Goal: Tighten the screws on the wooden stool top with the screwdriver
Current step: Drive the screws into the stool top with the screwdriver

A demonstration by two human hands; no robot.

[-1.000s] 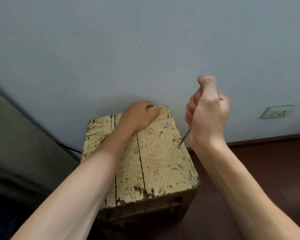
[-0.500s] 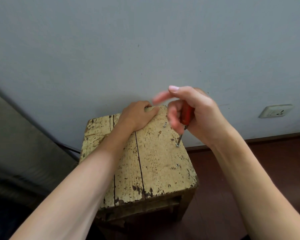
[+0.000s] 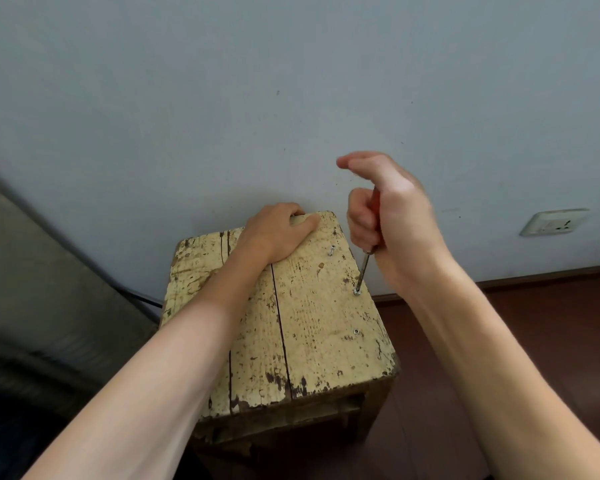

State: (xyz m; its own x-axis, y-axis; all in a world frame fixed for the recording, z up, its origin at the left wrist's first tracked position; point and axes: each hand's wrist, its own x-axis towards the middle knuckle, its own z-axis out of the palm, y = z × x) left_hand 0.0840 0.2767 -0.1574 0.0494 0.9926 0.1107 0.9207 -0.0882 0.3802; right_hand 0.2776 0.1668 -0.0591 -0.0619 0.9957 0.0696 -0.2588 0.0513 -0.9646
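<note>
A worn stool (image 3: pixel 309 327) with a cream-painted, chipped plank top stands on a dark red-brown floor (image 3: pixel 534 323), its far edge against a pale grey wall (image 3: pixel 291 98). The left hand (image 3: pixel 274 233) lies on the far edge of the top; its fingers (image 3: pixel 284 210) curl over that edge towards the wall and the thumb rests flat on the wood, so the hand is grasping the stool. The right hand (image 3: pixel 392 220) is raised above the stool's right side and holds the screwdriver (image 3: pixel 363 270). The lower fingers (image 3: pixel 359 216) are clenched round the red handle, most of which is hidden in the fist, while the forefinger and thumb stick out above it, slightly blurred. The metal shaft slants down and a little to the left out of the bottom of the fist, and its tip sits on the middle screw (image 3: pixel 357 292) near the top's right edge. Two more screws lie in the same line along that edge: the far screw (image 3: pixel 331 251), which stands proud of the wood and leans, and the near screw (image 3: pixel 355 331), whose head sits low against the plank. A white socket (image 3: pixel 553 222) is set in the wall to the right, above a dark skirting (image 3: pixel 551 277). A black cable (image 3: pixel 139 296) runs along the wall's foot left of the stool.
</note>
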